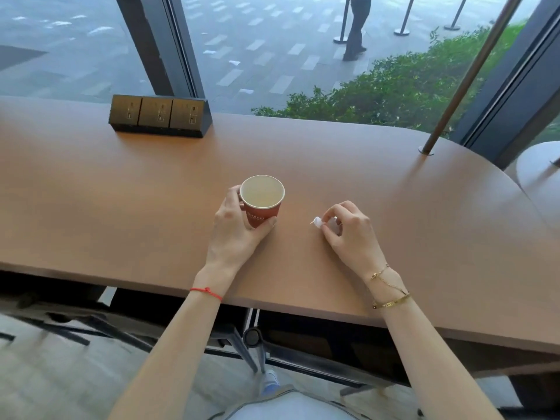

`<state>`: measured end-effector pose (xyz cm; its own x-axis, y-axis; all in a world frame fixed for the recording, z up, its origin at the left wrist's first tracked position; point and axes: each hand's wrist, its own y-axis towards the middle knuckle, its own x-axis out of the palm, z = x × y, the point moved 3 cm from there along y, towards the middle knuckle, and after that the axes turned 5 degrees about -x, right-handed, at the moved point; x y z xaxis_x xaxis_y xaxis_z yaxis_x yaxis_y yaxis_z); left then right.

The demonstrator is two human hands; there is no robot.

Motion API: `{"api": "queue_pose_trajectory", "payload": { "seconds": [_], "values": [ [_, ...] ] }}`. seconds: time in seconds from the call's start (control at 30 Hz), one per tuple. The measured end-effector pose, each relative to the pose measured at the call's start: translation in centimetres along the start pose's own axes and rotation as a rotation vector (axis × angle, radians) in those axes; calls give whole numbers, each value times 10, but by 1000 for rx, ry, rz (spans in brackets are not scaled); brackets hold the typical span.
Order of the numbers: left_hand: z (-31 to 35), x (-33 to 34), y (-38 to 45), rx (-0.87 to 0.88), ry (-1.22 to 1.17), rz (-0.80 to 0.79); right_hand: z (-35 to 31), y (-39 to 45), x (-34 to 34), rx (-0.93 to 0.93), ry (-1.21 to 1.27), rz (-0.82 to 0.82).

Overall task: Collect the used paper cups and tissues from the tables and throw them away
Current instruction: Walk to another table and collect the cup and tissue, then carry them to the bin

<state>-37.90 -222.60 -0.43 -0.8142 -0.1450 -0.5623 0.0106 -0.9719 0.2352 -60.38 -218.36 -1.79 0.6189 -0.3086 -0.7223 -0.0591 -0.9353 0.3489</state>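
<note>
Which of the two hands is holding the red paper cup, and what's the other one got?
The left hand, with the red string at its wrist, wraps the red paper cup. The right hand, wearing gold bracelets, pinches a small white tissue scrap instead.

Upright red paper cup [262,204], open-topped; small crumpled white tissue [318,222] beside it.

Paper cup [262,204] red outside with pale lettering, cream inside. Tissue [318,221] white. Table [121,189] plain reddish-brown. Socket block [159,115] black with bronze faces. Wrist string [206,291] red; bracelets [391,303] gold.
</note>
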Motion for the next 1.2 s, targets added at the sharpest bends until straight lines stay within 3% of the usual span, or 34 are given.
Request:
{"api": "queue_pose_trajectory", "payload": {
  "seconds": [0.37,0.7,1.2],
  "values": [
    [14,-50,-158,-138,90,209,-22,-81,-32,-204,145,-48],
    [17,-88,-367,-440,169,524,-71,-177,-23,-445,334,-369],
    [53,-120,-658,-884,231,1090,-219,-362,28,-911,486,-947]
  ]
}}
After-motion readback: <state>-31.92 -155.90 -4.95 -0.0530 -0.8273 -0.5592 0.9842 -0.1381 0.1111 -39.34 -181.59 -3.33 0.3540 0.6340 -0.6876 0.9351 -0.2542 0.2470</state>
